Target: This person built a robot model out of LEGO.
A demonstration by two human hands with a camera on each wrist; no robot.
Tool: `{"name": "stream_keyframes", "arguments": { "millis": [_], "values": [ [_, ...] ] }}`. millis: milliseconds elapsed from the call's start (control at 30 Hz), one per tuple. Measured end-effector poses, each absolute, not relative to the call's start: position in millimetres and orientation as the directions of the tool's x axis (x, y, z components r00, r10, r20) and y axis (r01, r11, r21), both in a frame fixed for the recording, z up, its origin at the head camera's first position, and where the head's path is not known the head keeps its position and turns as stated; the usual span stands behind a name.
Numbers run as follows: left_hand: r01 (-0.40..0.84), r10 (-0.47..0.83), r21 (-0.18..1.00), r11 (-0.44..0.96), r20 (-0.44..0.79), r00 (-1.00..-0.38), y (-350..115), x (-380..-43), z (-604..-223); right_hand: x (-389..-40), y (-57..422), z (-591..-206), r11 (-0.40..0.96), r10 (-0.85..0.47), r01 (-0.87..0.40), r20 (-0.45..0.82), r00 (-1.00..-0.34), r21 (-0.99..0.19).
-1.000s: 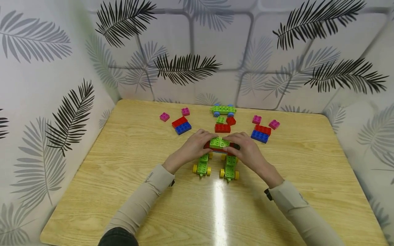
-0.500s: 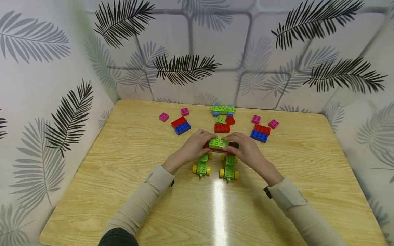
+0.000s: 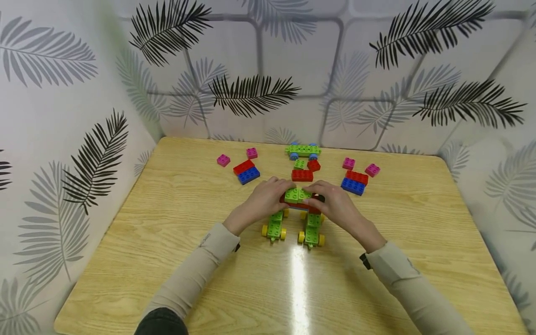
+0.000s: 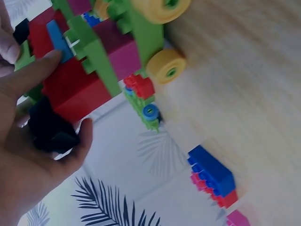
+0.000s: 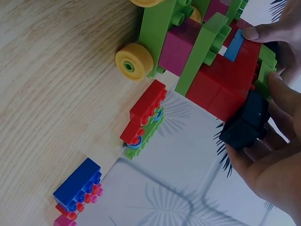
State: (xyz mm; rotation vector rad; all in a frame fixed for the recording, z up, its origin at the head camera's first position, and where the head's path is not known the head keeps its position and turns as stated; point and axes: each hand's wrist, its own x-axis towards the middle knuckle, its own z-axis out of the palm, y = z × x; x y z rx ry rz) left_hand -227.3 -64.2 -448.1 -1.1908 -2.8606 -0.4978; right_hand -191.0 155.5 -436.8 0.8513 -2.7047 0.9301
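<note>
Both hands hold a toy brick model [image 3: 298, 204] in the middle of the table. It has red bricks [image 5: 221, 84] across two green wheeled bases [image 3: 311, 232] with yellow wheels, purple bricks [image 5: 180, 49] between green layers, and a small blue piece [image 5: 234, 46]. Light green bricks [image 3: 292, 195] sit on top. My left hand [image 3: 264, 200] curls round the left end, fingers about a black brick [image 4: 49, 127], its thumb by the blue piece. From the right, my right hand [image 3: 337, 204] grips the other end, with another black brick [image 5: 244, 122] within its fingers. The palms hide parts of the model.
Behind the model lie a red brick [image 3: 302, 175], a small green brick [image 3: 299, 164] and a green base with blue wheels [image 3: 303, 150]. Blue bricks [image 3: 249, 176], red bricks [image 3: 357, 177] and pink bricks [image 3: 224, 160] lie at both sides. A patterned wall [image 3: 268, 111] borders the table.
</note>
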Motion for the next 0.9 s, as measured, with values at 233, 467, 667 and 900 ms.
{"name": "stream_keyframes", "arguments": {
  "millis": [233,467,667,900],
  "values": [
    [0.646,0.675,0.263,0.716,-0.026,-0.737,-55,-235,-440,-193,157,-434,0.64,-0.477,-0.564,0.305,-0.824,-0.523],
    [0.65,0.673,0.227,0.725,-0.032,-0.739,-48,-234,-439,-193,157,-434,0.647,-0.485,-0.567,0.298,-0.822,-0.51],
    [0.651,0.673,0.248,0.717,-0.005,-0.74,-48,-234,-442,-192,156,-433,0.662,-0.494,-0.577,0.301,-0.816,-0.478],
    [0.635,0.666,0.3,0.712,-0.004,-0.746,-49,-234,-441,-194,155,-428,0.653,-0.525,-0.598,0.291,-0.8,-0.464]
  ]
}}
